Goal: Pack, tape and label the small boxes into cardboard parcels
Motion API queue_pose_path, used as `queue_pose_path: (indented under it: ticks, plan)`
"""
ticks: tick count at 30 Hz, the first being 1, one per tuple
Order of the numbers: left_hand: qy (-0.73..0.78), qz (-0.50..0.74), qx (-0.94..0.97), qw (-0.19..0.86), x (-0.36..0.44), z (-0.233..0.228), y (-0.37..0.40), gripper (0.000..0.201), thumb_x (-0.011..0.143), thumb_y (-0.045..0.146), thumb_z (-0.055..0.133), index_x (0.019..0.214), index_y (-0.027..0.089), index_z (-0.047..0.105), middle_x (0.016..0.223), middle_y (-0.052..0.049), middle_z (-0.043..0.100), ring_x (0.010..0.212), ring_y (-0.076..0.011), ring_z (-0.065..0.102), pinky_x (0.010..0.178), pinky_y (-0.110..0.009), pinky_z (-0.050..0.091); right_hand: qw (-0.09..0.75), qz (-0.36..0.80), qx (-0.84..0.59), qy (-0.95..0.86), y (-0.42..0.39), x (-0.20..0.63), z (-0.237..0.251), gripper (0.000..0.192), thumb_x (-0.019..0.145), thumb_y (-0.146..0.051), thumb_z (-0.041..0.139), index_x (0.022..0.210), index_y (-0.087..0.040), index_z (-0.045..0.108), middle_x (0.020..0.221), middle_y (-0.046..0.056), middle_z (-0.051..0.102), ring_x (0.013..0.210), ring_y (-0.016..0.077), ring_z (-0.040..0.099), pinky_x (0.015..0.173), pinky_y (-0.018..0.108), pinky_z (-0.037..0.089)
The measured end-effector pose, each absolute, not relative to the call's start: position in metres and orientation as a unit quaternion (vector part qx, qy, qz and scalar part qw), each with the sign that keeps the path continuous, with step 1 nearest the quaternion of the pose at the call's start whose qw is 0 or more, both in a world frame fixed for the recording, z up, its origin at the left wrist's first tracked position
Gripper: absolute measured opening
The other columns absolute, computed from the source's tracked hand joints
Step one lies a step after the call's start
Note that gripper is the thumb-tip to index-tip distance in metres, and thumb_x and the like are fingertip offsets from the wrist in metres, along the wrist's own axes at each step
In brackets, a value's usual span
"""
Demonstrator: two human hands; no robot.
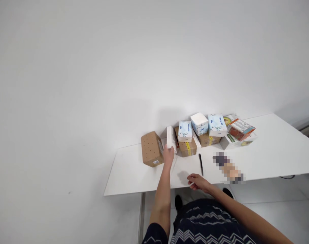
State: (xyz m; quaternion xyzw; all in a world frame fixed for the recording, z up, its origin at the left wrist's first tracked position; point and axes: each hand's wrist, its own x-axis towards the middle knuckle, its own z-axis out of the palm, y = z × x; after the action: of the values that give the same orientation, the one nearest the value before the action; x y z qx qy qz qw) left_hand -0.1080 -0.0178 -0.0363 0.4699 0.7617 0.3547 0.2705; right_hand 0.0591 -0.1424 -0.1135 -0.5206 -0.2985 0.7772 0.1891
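Below the pale wall (118, 67) runs a white table (278, 145), with the person's dark zigzag-patterned shirt (205, 220) at its near side. On the table, the dotted carton (150, 149) stands tilted slightly, leftmost of all the boxes. Farthest to the right of the dotted carton sit white avocado-printed boxes (226, 142), partly hidden under other goods. Less far to the right of it, two brown taped cartons (192, 149) carry yellow tape; blue-and-white tissue packs (217, 125) rest on top of them, one pack showing a plain white top. A red-orange box (242, 128) lies on the avocado-printed boxes, well apart from the dotted carton.

Just beside the dotted carton, on its right, is the slim white box (170, 137). The left hand (169, 154) has its fingers closed on the near end of this box; their exact wrap is partly hidden. The right hand (198, 182), nearer the person and to the right of the dotted carton, is loosely half-curled and holds nothing. Also rightward of that carton, just beyond the right hand, lies a black pen (201, 165)
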Motion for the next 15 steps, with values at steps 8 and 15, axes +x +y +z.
queue_pose_path:
  ticks: [8,15]
  plan:
    - [0.714,0.522,0.308,0.35,-0.177,-0.021,-0.113,0.043,0.078,0.044,0.055,0.11,0.016,0.06,0.108,-0.011,0.065,0.09,-0.0201,0.064,0.066,-0.028,0.054,0.217,0.787,-0.514,-0.264,-0.135,0.063,-0.106,0.021,0.077,-0.035,0.064,0.084,-0.018,0.055,0.074,0.001,0.062,0.051,0.0068,0.057,0.045,0.017,0.04]
    - [0.665,0.519,0.283,0.455,-0.188,-0.01,-0.18,0.045,0.073,0.05,0.06,0.102,0.016,0.064,0.093,-0.007,0.067,0.079,-0.0181,0.062,0.061,-0.025,0.049,0.318,0.785,-0.491,-0.204,-0.114,0.072,-0.077,0.039,0.084,-0.052,0.052,0.107,-0.021,0.055,0.096,0.008,0.064,0.068,0.0134,0.064,0.057,0.024,0.051]
